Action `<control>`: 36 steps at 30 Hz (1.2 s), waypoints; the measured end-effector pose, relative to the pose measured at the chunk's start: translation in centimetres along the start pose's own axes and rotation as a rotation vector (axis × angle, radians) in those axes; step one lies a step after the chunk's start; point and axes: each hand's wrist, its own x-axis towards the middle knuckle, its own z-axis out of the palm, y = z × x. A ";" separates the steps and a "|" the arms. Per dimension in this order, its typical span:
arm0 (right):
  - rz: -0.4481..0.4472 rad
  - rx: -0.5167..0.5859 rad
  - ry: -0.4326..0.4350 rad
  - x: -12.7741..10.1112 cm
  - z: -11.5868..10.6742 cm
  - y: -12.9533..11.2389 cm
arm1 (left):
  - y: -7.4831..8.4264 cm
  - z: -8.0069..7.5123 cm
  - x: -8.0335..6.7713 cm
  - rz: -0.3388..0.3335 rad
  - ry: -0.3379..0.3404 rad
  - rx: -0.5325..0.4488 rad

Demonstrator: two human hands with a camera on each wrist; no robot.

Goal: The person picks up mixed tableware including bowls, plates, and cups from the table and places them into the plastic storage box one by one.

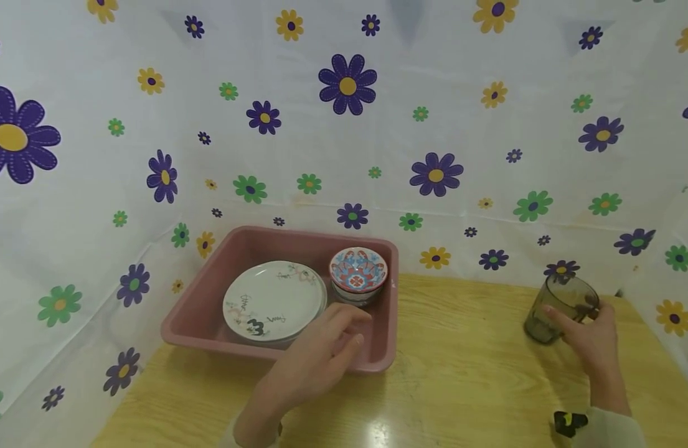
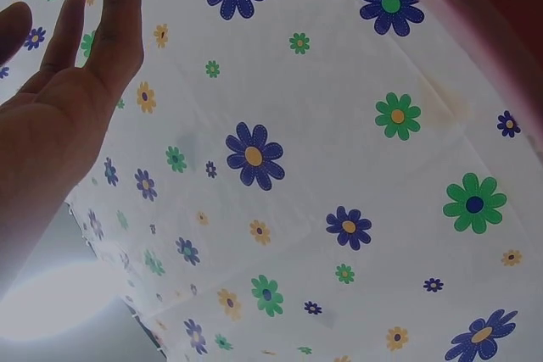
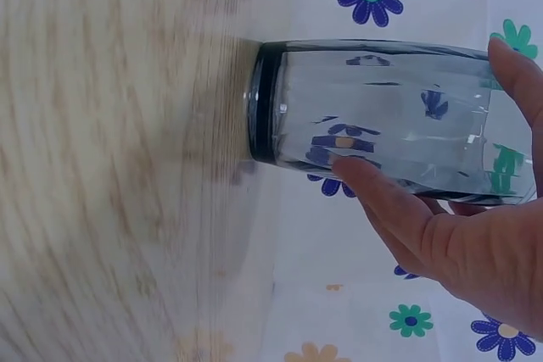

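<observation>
A smoky grey drinking glass (image 1: pixel 556 309) stands slightly tilted on the wooden table (image 1: pixel 461 373) at the right. My right hand (image 1: pixel 587 330) grips it from the side; the right wrist view shows fingers and thumb curled round the glass (image 3: pixel 382 112). A pink tub (image 1: pixel 209 311) at the left holds a white floral plate (image 1: pixel 273 300) and a red-and-blue patterned bowl (image 1: pixel 358 272). My left hand (image 1: pixel 327 348) rests with straight fingers on the tub's front rim, near the plate's edge. In the left wrist view the left hand (image 2: pixel 76 65) shows flat, holding nothing.
A white cloth with purple, green and yellow flowers (image 1: pixel 349 124) covers the walls behind and on both sides. Bare tabletop lies between the tub and the glass. A small black-and-yellow object (image 1: pixel 568 422) shows at my right sleeve.
</observation>
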 end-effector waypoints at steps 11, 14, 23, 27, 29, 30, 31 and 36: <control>-0.026 -0.023 -0.030 -1.2 0.8 -0.8 | 0.1 0.0 0.0 -0.014 -0.003 -0.007; -0.033 -0.031 -0.045 -1.8 1.0 -1.3 | 0.2 0.0 0.0 -0.025 -0.008 -0.011; -0.112 0.013 -0.085 -3.1 1.7 -2.7 | 0.3 -0.1 0.0 -0.048 -0.017 -0.006; -0.168 -0.002 -0.104 -3.7 1.9 -3.5 | 0.4 -0.2 0.0 -0.060 -0.022 -0.005; -0.193 -0.016 -0.110 -4.0 2.0 -4.0 | 0.4 -0.2 0.0 -0.066 -0.025 -0.006; -0.201 -0.024 -0.110 -4.2 2.0 -4.2 | 0.4 -0.2 0.0 -0.068 -0.026 -0.006; -0.208 -0.034 -0.110 -4.4 2.1 -4.5 | 0.4 -0.2 0.0 -0.068 -0.025 -0.006; -0.252 -0.085 -0.106 -5.3 2.3 -5.5 | 0.4 -0.2 0.0 -0.048 -0.016 0.001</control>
